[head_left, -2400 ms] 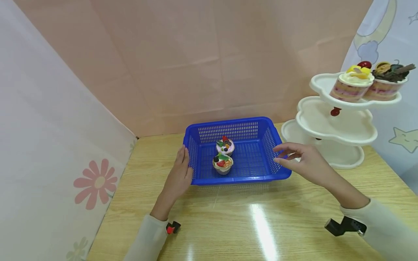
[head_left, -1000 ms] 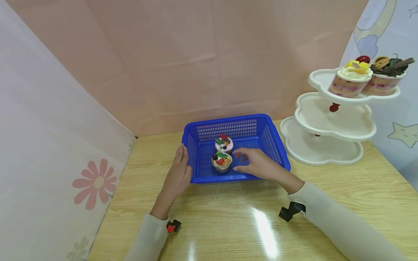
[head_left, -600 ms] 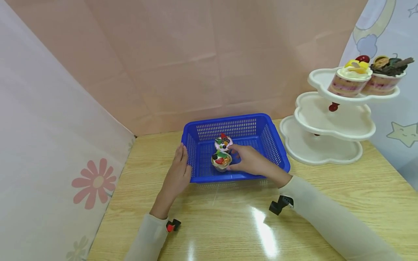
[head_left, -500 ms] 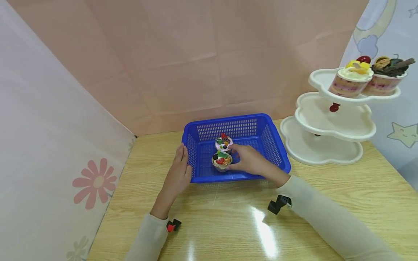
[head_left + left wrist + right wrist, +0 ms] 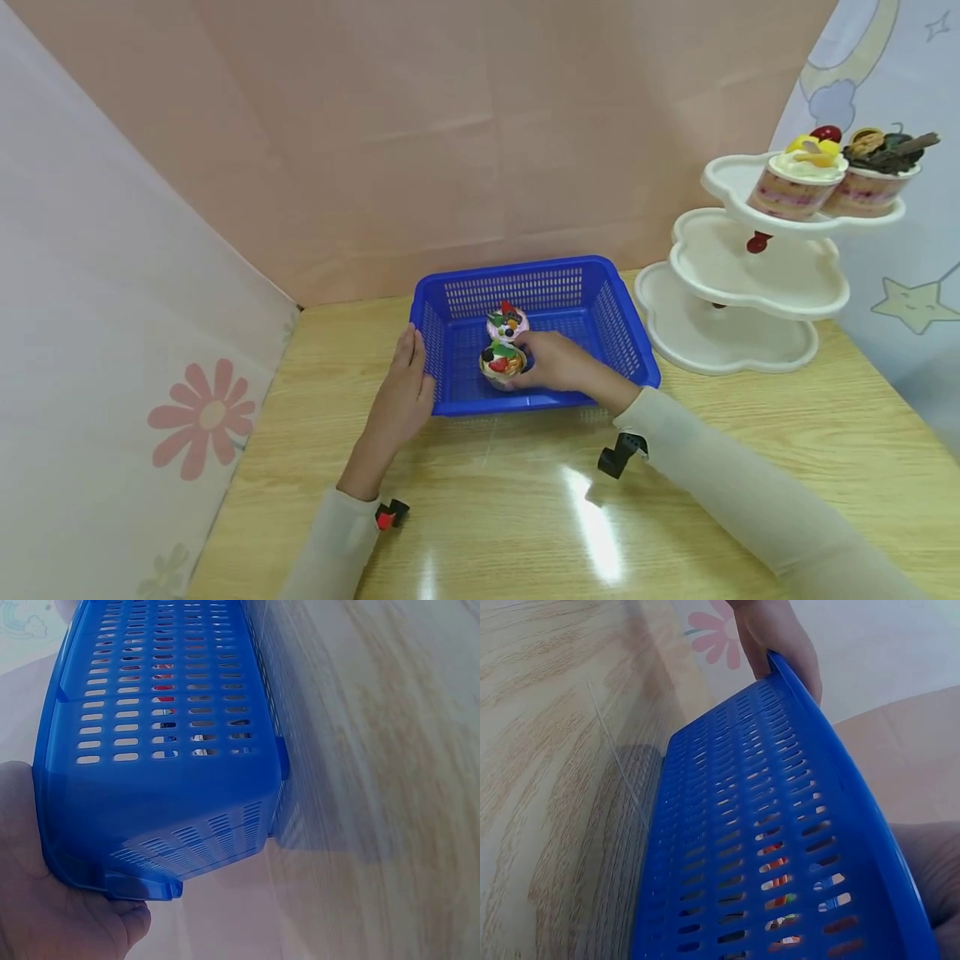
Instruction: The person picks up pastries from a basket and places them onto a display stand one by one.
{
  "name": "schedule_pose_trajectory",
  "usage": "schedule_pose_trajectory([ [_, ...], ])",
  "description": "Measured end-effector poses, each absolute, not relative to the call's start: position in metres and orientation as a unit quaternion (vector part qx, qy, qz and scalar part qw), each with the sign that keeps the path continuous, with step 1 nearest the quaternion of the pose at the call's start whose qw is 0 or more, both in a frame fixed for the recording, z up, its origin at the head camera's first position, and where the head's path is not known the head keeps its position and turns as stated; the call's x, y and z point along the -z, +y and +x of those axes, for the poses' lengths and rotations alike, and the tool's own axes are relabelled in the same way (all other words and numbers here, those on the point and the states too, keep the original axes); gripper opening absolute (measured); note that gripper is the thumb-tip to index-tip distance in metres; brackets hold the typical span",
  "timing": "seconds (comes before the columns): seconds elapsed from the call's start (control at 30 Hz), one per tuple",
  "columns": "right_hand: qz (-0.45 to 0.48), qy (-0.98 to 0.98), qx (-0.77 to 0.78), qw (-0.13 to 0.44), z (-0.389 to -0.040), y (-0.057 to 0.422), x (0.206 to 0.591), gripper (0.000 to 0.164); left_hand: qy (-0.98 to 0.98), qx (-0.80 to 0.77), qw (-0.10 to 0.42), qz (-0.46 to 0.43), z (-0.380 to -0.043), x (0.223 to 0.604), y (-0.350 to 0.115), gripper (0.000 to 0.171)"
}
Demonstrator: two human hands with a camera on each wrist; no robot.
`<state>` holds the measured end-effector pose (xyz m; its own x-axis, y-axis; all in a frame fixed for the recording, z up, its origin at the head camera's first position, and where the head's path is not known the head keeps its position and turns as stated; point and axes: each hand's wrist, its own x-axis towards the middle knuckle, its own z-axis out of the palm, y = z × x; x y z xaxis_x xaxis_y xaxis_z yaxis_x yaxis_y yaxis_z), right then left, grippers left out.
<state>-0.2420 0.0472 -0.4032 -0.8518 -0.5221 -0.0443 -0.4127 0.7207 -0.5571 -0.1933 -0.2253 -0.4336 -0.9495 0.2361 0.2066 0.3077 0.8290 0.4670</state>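
Observation:
In the head view, a blue plastic basket [image 5: 540, 403] with slotted walls holds two cupcakes. My right hand [image 5: 557, 363] reaches in over its front right and grips the nearer cupcake [image 5: 501, 360], which has cream, a green leaf and red and orange fruit on top. Just behind it sits the other cupcake [image 5: 507, 323], pink-creamed with a strawberry. My left hand [image 5: 397, 400] rests against the basket's left side with straight fingers along the rim. In the left wrist view, the thumb lies by the basket's corner. The basket wall hides most of the right hand in its wrist view.
A white three-tier stand [image 5: 761, 262] with scalloped plates stands right of the basket. Two cake cups sit on its top tier, one with yellow fruit [image 5: 799, 183], one with chocolate pieces [image 5: 873, 179]. Cloth backdrops [image 5: 360, 167] enclose the wooden table [image 5: 480, 517].
My right hand has moved left from the basket's right rim to the nearer cupcake, and its fingers have closed round it. The left hand has stayed on the basket's left side.

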Motion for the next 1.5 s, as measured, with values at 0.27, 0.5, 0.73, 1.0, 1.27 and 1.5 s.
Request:
schedule_pose_trajectory([
  [0.27, -0.238, 0.930, 0.252, 0.119, -0.243, 0.040, 0.399, 0.061, -0.954, 0.258, 0.060, -0.141, -0.197, 0.433, -0.222, 0.064],
  [0.5, -0.212, 0.946, 0.218, 0.111, -0.241, 0.031, 0.403, 0.055, -0.955, 0.258, 0.057, -0.136, -0.195, 0.433, -0.223, 0.064],
  [0.73, -0.203, 0.948, 0.216, 0.116, -0.242, 0.025, 0.407, 0.055, -0.955, 0.256, 0.056, -0.136, -0.194, 0.433, -0.225, 0.064],
  [1.0, -0.211, 0.947, 0.212, 0.118, -0.243, 0.026, 0.409, 0.055, -0.957, 0.251, 0.058, -0.136, -0.194, 0.435, -0.225, 0.063],
  [1.27, -0.231, 0.938, 0.216, 0.139, -0.243, 0.029, 0.409, 0.061, -0.955, 0.257, 0.056, -0.137, -0.192, 0.435, -0.223, 0.063],
  [1.5, -0.246, 0.931, 0.215, 0.160, -0.244, 0.027, 0.408, 0.075, -0.955, 0.257, 0.059, -0.136, -0.192, 0.433, -0.224, 0.063],
])
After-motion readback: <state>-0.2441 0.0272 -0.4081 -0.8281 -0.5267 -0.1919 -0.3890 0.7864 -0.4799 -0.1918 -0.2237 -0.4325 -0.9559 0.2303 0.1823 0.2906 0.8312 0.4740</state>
